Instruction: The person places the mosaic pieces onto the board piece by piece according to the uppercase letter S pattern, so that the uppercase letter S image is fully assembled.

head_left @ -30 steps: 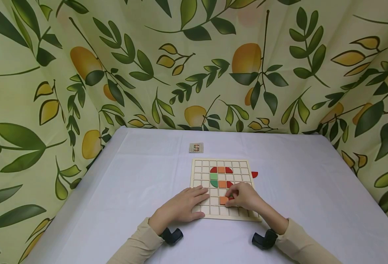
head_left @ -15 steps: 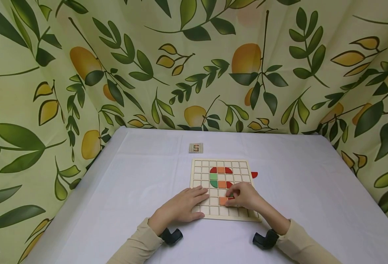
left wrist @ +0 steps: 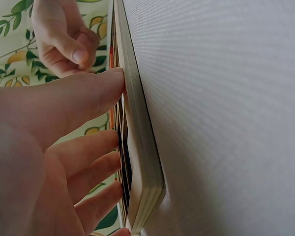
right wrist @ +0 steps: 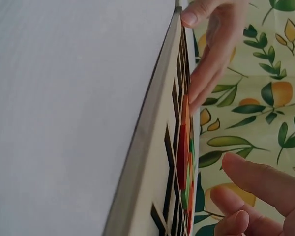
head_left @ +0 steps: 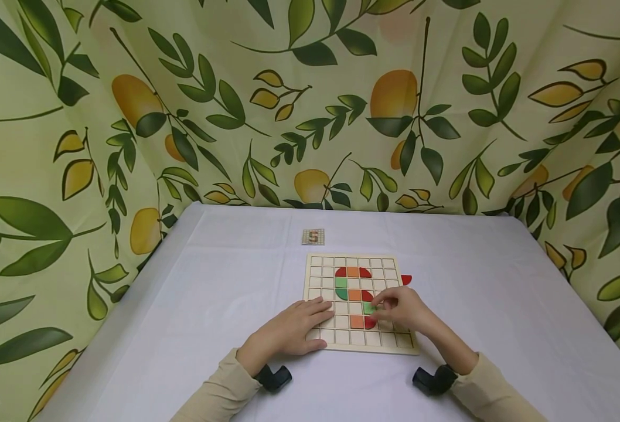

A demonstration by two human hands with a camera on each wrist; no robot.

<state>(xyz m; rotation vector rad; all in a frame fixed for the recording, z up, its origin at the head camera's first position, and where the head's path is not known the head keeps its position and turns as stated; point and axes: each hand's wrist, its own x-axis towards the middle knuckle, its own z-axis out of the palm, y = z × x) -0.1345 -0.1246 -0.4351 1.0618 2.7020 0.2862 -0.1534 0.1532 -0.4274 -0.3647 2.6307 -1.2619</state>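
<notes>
A wooden grid board (head_left: 387, 271) lies on the table, with red, orange and green tiles in its cells forming a winding shape. My left hand (head_left: 289, 328) rests on the board's left side, fingers spread; its thumb touches the front rim in the left wrist view. My right hand (head_left: 405, 309) hovers just right of a light green square tile (head_left: 368, 308), holding nothing. Its thumb and fingers (right wrist: 255, 179) stand apart, clear of the board in the right wrist view. Below the green tile sit a red quarter-round tile (head_left: 370, 323) and an orange square tile (head_left: 357, 322).
A small pattern card (head_left: 313, 237) lies beyond the board. One loose red quarter-round tile (head_left: 406, 279) lies by the board's right edge. White cloth (head_left: 236, 264) covers the table, and a leaf-patterned curtain (head_left: 310, 117) hangs behind it.
My right hand has let go of the light green tile and moved slightly right, uncovering it and the red tile below. The left hand has stayed still.
</notes>
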